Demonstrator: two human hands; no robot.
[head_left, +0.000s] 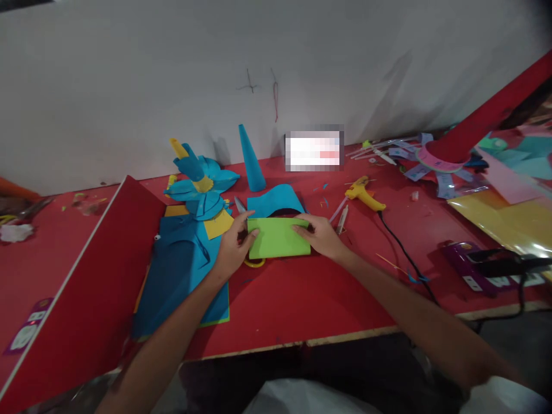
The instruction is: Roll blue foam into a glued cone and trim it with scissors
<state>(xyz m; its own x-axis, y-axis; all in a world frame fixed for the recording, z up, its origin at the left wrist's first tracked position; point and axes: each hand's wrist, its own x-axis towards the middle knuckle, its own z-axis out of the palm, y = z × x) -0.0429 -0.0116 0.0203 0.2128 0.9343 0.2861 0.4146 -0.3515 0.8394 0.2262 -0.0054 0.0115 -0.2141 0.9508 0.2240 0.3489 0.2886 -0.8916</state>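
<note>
A bright green sheet of craft paper, folded or curled over along its top, is held above the red table. My left hand pinches its left end, thumb on the face turned to me. At the right end my right hand grips it the same way. Just behind lies a curled blue paper piece. Scissors lie partly hidden beneath the green paper; a yellow handle and the blade tip show. A blue paper cone stands upright farther back.
Left are a blue paper flower, blue sheets and a red divider. Right are a yellow glue gun with its cord, a cutter, a purple power strip and a red paper-covered post. A blurred screen leans behind.
</note>
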